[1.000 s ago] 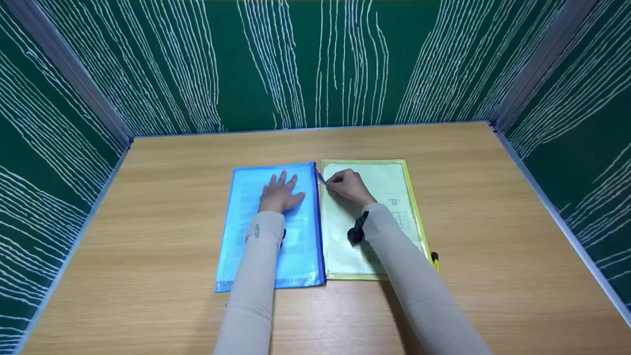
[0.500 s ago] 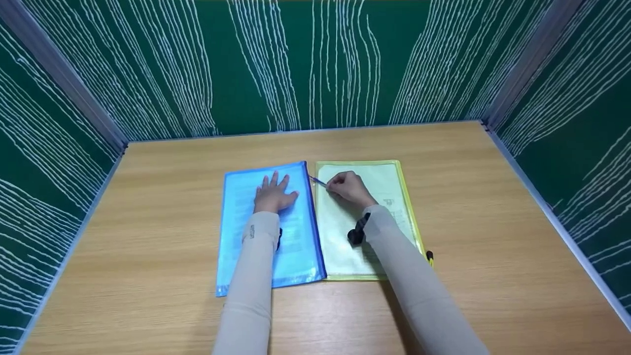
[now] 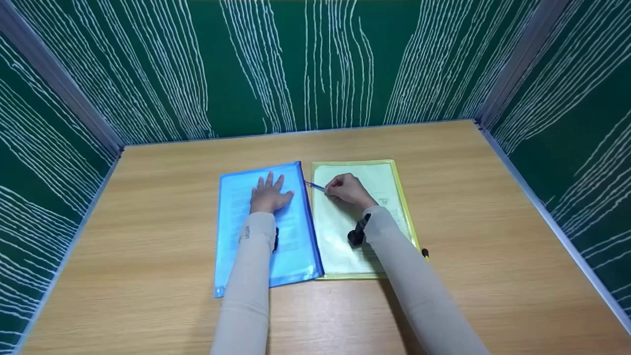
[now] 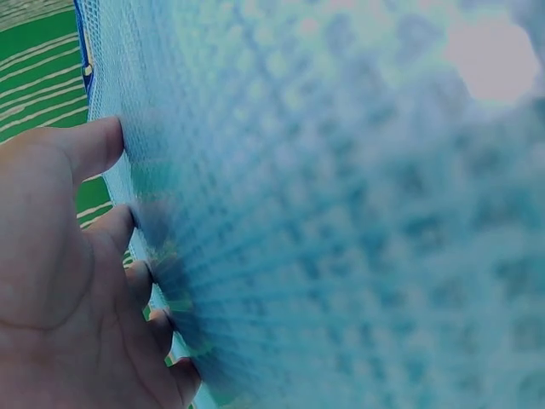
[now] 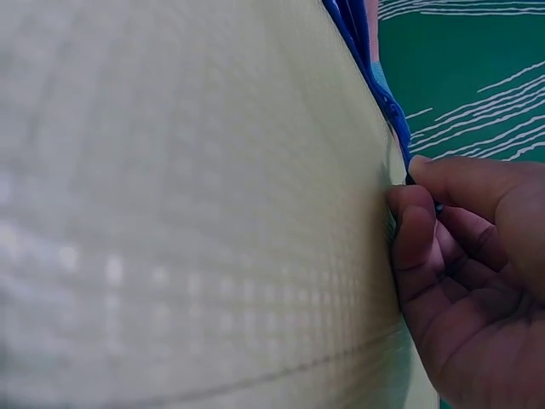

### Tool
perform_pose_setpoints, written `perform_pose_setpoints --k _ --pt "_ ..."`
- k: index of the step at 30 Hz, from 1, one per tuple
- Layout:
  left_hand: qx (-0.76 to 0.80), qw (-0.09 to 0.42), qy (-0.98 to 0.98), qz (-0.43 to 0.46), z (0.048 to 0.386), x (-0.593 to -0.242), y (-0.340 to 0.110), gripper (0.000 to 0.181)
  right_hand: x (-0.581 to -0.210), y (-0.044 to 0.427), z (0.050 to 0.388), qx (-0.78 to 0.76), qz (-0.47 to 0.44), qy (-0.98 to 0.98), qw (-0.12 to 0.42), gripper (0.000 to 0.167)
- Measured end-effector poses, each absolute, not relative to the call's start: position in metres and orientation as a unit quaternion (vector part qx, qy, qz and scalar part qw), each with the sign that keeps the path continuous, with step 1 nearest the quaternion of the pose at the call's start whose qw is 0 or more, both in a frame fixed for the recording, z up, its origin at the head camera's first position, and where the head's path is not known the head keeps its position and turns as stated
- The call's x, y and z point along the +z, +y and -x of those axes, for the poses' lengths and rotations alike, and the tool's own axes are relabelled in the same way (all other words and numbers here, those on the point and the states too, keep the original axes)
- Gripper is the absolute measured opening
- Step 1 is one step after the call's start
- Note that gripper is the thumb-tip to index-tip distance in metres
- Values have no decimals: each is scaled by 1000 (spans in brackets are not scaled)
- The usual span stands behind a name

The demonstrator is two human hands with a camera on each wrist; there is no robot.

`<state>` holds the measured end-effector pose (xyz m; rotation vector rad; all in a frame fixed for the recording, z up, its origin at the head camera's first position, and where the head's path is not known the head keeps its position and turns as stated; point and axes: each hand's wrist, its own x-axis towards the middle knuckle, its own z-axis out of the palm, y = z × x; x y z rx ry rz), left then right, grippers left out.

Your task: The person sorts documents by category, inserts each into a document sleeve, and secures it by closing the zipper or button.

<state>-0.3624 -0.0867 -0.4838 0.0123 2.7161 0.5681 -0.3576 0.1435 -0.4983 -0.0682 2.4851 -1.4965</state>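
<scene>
A blue mesh zip document bag (image 3: 293, 236) lies at a slight slant on the table, printed paper showing through it. My left hand (image 3: 267, 197) rests flat on its upper part, fingers spread; in the left wrist view the fingertips (image 4: 115, 141) touch the mesh. The dark blue zip runs along the bag's right edge. From near its top, a blue zip pull tab (image 3: 316, 186) stretches to my right hand (image 3: 349, 190), which pinches its end between thumb and fingers. That hand is over a yellow zip document bag (image 3: 340, 241), close against its surface in the right wrist view.
A wooden table (image 3: 157, 212) extends around both bags, with green white-lined walls (image 3: 236, 98) at the back and sides. The yellow bag's black-and-yellow zip pull (image 3: 425, 253) sticks out at its lower right. The bags lie side by side, nearly touching at the bottom.
More of the blue pull tab shows, and its attached end has slid slightly down the zip. The blue bag's top has swung a little left, with my left hand. The head view has shifted slightly.
</scene>
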Motion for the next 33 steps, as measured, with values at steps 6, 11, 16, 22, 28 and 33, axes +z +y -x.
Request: perform_pose_setpoints --k 6,11,16,22,28,33 --pt "204 185 961 1 363 -483 -86 69 -496 143 354 -516 10 845 136 12" --pt "213 187 959 4 364 -483 -87 70 -494 144 351 -511 12 848 138 11" --pt "214 184 959 6 366 -484 -89 70 -495 145 350 -500 24 854 143 12" --pt "222 172 960 14 368 -485 -91 69 -494 146 347 -490 41 858 148 14" --pt "230 168 959 10 369 -483 -91 70 -491 148 345 -476 62 864 152 16" --pt "225 172 959 25 371 -484 -95 69 -493 149 342 -473 71 863 165 15"
